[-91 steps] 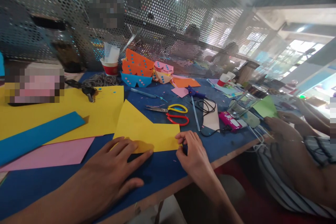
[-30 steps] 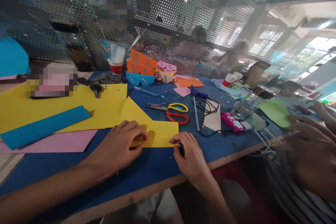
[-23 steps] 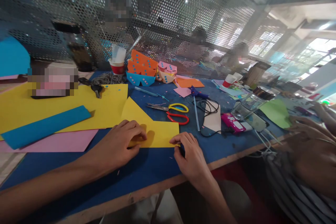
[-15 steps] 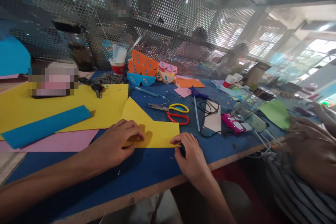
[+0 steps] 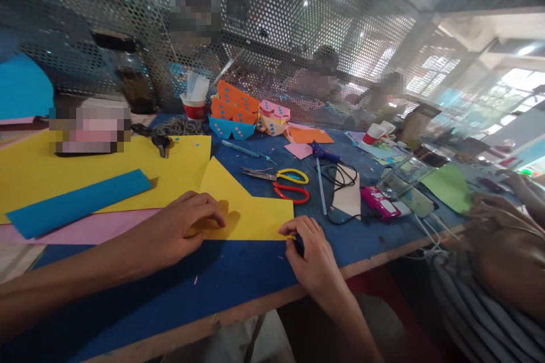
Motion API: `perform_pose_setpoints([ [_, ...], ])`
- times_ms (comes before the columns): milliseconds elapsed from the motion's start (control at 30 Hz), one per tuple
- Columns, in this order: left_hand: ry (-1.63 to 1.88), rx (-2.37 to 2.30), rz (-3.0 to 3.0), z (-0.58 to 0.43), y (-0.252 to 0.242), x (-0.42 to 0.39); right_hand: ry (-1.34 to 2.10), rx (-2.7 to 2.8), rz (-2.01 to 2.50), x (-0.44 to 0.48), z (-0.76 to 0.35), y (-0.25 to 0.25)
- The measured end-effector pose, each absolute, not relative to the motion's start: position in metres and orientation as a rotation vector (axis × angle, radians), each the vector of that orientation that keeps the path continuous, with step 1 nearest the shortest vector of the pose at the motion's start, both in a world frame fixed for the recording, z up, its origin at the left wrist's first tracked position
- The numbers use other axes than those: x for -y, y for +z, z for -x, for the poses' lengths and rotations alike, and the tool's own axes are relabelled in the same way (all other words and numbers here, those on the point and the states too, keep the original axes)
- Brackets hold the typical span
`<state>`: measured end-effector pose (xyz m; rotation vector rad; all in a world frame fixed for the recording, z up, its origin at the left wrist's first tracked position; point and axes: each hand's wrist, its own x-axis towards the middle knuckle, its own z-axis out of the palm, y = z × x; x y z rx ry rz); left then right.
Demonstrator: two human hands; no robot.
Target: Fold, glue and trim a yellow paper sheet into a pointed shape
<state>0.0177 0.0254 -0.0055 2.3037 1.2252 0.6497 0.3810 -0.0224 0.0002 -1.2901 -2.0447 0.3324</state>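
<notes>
A yellow sheet of paper [image 5: 255, 218], with a slanted flap at its upper left, lies near the front of the blue table. My left hand [image 5: 183, 224] rests over its left part, fingers loosely bent and thumb apart, with nothing in the grasp. At the lower right corner, my right hand [image 5: 309, 247] pinches the paper's edge between thumb and fingers. Just behind the sheet lie scissors [image 5: 279, 180] with one yellow and one red handle, blades pointing left.
Left are a large yellow sheet [image 5: 106, 161], a folded blue strip [image 5: 80, 201] and keys [image 5: 160, 144]. Orange, blue and pink paper pieces [image 5: 234, 110] stand behind, beside a red-and-white cup [image 5: 195, 106]. A magenta device [image 5: 380, 203] and glass jar [image 5: 404, 173] sit right; another person's arm [image 5: 506, 238] is beyond.
My left hand has slid slightly left along the yellow paper. My right hand stays at the right corner; the whole view has shifted a little.
</notes>
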Motion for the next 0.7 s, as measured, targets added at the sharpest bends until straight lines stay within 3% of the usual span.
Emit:
perform_pose_setpoints([
  [700, 0.64, -1.006, -2.266, 0.016, -0.007, -0.04, 0.311, 2.047, 1.299, 0.023, -0.382, 0.0],
])
